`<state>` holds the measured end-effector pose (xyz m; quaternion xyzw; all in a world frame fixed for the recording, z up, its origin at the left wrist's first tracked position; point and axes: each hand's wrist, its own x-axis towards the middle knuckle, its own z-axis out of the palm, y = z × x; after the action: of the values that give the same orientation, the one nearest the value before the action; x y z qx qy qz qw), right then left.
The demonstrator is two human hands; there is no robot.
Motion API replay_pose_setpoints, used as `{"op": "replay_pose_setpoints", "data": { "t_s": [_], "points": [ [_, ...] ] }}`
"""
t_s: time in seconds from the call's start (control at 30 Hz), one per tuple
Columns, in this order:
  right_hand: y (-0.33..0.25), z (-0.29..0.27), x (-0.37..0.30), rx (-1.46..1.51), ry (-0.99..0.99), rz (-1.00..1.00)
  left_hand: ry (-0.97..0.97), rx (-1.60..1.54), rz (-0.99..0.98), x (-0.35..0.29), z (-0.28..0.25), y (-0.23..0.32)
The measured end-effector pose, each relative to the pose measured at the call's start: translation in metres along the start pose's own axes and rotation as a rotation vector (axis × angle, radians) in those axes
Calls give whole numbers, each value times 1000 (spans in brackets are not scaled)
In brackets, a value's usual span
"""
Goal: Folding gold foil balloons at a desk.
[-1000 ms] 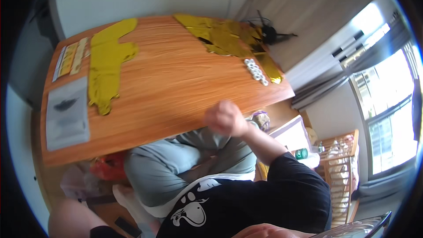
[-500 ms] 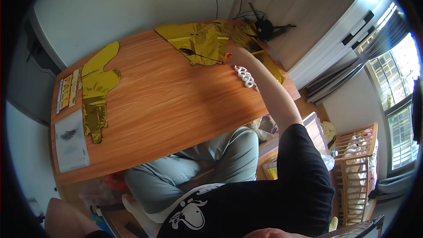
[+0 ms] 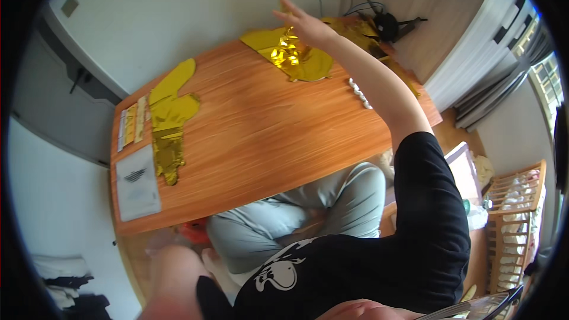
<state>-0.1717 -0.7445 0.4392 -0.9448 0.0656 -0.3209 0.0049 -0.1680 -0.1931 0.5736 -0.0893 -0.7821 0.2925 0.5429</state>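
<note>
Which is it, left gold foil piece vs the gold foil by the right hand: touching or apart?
Apart. The head view shows bare wooden tabletop between the left foil piece and the foil by the right hand.

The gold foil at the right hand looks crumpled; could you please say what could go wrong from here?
The gold foil by the right hand is crumpled, so it might crease further or tear. The black device close by could snag it. The white rings appear close to the forearm and might get knocked.
</note>
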Motion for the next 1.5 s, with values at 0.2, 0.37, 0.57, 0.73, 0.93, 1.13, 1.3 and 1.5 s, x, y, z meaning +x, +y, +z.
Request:
{"op": "replay_pose_setpoints", "data": {
  "t_s": [0.2, 0.37, 0.57, 0.73, 0.93, 1.13, 1.3, 1.5],
  "points": [
    [-28, 1, -47, -57, -59, 106, -119, 826, -132, -172, 3, -67],
    [3, -3, -103, -182, -693, 675, -587, 433, -1024, -279, 50, -110],
    [14, 19, -104, -155, -445, 356, -915, 241, -1408, -381, 112, -137],
    [24, 42, -45, -35, -659, 428, -1054, 430, -1446, -400, 126, -163],
    [39, 61, -29, -82, -430, 307, -1084, 333, -1470, -387, 142, -170],
    [32, 57, -39, -98, -499, 281, -1070, 336, -1481, -386, 141, -169],
    [20, 19, -73, 42, -589, 176, -1034, 379, -1499, -392, 134, -165],
    [14, 12, -115, 273, -555, 242, -878, 401, -1527, -397, 134, -164]
  ]
}}
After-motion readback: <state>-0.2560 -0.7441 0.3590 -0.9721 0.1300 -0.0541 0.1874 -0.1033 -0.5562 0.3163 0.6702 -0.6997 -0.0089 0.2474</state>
